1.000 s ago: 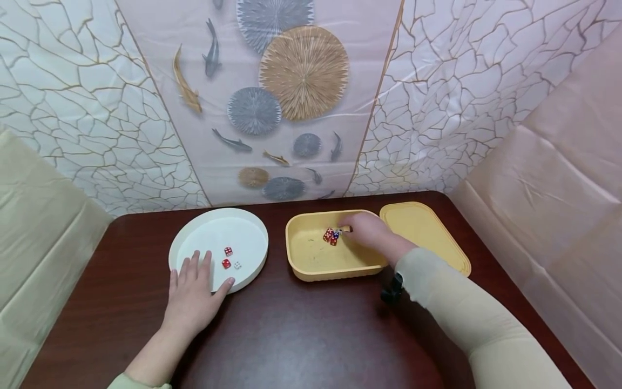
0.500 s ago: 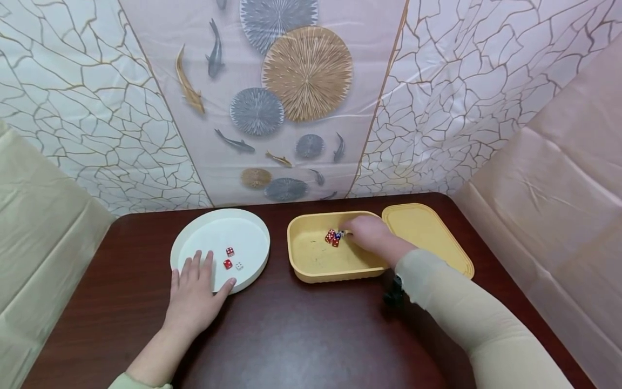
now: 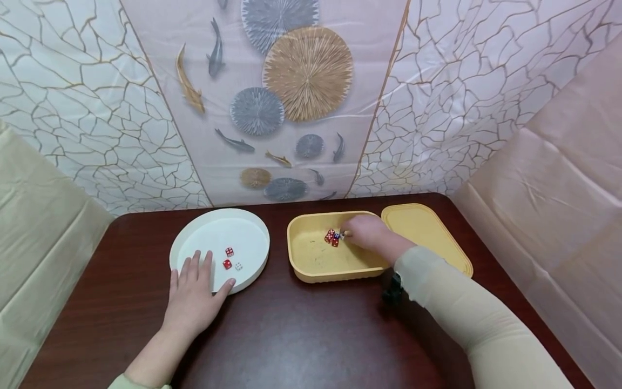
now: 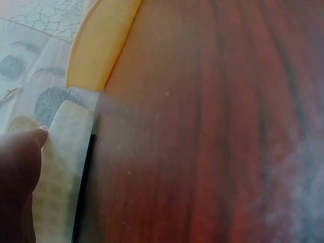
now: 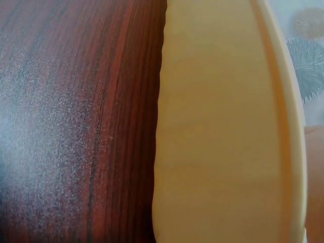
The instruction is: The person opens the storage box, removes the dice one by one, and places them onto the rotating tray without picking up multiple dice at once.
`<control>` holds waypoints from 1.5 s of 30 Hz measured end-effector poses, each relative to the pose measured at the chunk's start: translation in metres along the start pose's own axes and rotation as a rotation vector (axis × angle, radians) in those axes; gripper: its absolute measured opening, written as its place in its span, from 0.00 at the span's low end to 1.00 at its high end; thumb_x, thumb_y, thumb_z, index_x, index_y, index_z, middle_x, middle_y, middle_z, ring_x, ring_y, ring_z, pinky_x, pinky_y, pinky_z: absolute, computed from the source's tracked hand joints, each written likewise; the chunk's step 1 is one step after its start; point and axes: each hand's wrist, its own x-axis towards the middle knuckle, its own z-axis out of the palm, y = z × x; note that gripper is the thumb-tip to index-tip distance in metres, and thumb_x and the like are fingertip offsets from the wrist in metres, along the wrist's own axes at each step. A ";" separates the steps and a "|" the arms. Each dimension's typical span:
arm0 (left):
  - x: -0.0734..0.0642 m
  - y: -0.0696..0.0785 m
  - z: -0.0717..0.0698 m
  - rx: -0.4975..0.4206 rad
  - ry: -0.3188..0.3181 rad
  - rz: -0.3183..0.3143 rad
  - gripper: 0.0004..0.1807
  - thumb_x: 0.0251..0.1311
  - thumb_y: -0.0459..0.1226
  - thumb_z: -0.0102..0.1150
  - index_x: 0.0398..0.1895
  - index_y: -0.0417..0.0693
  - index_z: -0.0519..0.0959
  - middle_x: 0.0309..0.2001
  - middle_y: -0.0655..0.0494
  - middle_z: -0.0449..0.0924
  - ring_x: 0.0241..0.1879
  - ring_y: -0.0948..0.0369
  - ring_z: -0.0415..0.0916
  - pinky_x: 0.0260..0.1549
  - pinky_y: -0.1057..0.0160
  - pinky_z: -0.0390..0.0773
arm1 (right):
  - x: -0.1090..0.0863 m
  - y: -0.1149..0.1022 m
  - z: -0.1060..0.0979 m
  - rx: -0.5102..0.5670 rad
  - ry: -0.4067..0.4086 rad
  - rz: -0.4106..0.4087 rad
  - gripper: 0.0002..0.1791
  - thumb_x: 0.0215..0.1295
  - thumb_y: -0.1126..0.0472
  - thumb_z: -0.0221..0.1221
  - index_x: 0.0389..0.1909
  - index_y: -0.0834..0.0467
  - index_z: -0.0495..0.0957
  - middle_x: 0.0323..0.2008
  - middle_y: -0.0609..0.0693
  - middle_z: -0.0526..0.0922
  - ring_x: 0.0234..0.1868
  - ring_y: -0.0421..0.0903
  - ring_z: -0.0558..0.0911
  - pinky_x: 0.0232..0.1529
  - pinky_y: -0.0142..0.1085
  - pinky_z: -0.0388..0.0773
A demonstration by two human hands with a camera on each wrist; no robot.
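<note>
Dice (image 3: 330, 236) in a yellow box (image 3: 311, 256), with three more on a white tray (image 3: 214, 232)

Head view: a small cluster of red and blue dice lies in the yellow box, toward its far side and just beside the fingertips of the right hand (image 3: 366, 229). This hand reaches over the box's right part with its fingers bent downward; a pale spot shows at the fingertips, but whether they pinch a die cannot be told. To the left stands the round white tray, well apart from the box. On its floor lie two red dice and one white die (image 3: 238, 266), near one another but separate. The left hand (image 3: 191, 300) rests at the tray's near left edge, fingers straight and spread, thumb along the rim. A flat yellow lid (image 3: 415, 227) lies just right of the box, partly behind the right sleeve (image 3: 466, 302), beneath whose cuff a black device (image 3: 392, 292) is visible. All stand on a dark reddish-brown table (image 3: 291, 335), before a patterned cloth (image 3: 306, 75).

Left wrist view: the thumb touches the tray's edge. Right wrist view: the box's outer wall fills the centre, hiding the dice and fingertips.
</note>
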 end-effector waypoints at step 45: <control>0.000 0.001 -0.002 -0.004 -0.015 -0.003 0.49 0.67 0.65 0.45 0.77 0.38 0.51 0.75 0.31 0.46 0.73 0.34 0.41 0.68 0.32 0.36 | 0.020 -0.068 -0.038 0.843 0.135 0.202 0.14 0.68 0.51 0.63 0.52 0.47 0.85 0.31 0.57 0.85 0.26 0.55 0.80 0.19 0.36 0.73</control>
